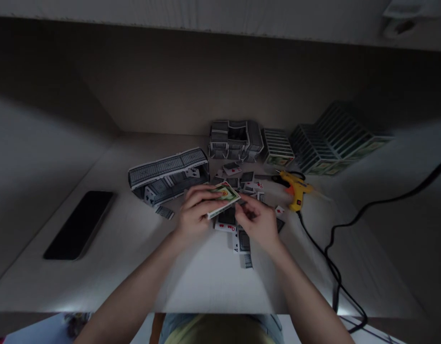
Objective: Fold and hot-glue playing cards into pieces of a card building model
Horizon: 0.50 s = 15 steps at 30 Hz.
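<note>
My left hand grips a green and white playing card box, fingers across its top face. At the box's right end is my right hand, with its index finger and thumb closed at the corner and the other fingers curled. Beneath and around both hands lie loose playing cards, some face up and some face down, several of them cut into pieces. Left of my hands sits a long, open-sided structure built of cards, with a small card piece in front of it.
A second card-built model stands at the back, beside rows of stacked card boxes and a taller stepped stack. A yellow glue gun lies right, its black cable trailing to the front edge. A phone rests left. A shelf overhangs above.
</note>
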{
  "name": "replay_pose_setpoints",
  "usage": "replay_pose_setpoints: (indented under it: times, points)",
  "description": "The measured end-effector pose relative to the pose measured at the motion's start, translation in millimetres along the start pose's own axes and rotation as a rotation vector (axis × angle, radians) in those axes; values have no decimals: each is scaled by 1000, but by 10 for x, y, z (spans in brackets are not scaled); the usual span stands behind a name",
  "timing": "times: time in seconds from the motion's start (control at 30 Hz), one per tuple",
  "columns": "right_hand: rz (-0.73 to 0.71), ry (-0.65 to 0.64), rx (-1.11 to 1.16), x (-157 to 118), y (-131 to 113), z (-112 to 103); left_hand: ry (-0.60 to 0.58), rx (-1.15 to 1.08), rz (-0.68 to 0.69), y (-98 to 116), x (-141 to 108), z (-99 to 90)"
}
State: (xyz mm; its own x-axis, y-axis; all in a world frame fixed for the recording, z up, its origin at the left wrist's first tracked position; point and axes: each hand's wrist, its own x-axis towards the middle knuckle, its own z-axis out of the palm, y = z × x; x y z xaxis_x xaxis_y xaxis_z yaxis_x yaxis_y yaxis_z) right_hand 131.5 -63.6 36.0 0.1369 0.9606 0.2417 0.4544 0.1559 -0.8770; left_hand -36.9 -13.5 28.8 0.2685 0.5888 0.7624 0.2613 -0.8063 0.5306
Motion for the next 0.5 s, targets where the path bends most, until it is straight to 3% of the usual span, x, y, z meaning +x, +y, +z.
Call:
replay_pose_setpoints:
  times: [0.2, 0.5]
  points:
    - [-77, 95, -299, -15, -23, 11, -26, 62, 111, 17, -29, 1]
    - [-128, 152, -434, -26, 22, 19, -72, 43, 139, 91, -67, 52]
